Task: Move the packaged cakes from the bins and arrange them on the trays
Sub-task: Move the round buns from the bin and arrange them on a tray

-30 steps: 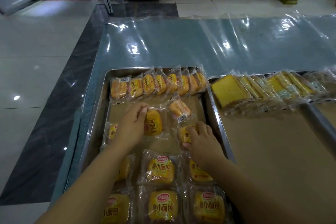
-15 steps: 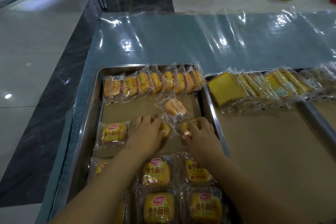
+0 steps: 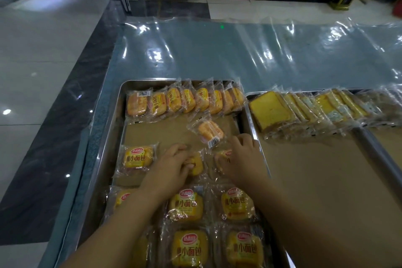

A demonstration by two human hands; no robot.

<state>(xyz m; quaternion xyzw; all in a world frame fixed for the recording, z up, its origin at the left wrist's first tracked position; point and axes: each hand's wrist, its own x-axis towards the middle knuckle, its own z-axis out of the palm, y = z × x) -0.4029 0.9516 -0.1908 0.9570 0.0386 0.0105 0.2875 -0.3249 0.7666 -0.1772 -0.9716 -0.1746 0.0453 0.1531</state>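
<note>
The left hand [image 3: 171,165] curled its fingers round one packaged cake [image 3: 196,165], the right hand [image 3: 242,159] gripped its neighbour [image 3: 224,155], evidently aligning a row on the tray [image 3: 106,154].

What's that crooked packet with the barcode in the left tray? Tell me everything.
The crooked packet is a clear crinkly wrapper holding an orange-yellow cake, barcode label at its near corner. It lies askew on the brown paper in the left tray, near the back row. The right hand is beside its barcode corner; contact unclear.
</note>
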